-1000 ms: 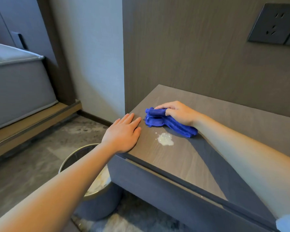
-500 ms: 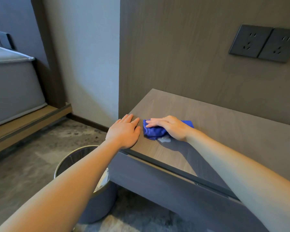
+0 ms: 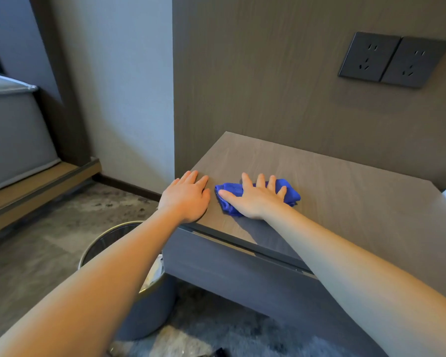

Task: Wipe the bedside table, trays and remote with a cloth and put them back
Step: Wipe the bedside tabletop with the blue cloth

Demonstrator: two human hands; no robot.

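Reaching over a waste bin, a person rests the left hand, fingers straight and flat, on the near left corner of the bedside worktop. Just to its right, not touching, the right hand presses a bunched blue cloth down with fingers spread. The cloth's long axis runs left to right, and most of the open surface lies to its right and toward the wall. Trays and remote are out of view. Two dark wall sockets behind show no legible writing or brand.
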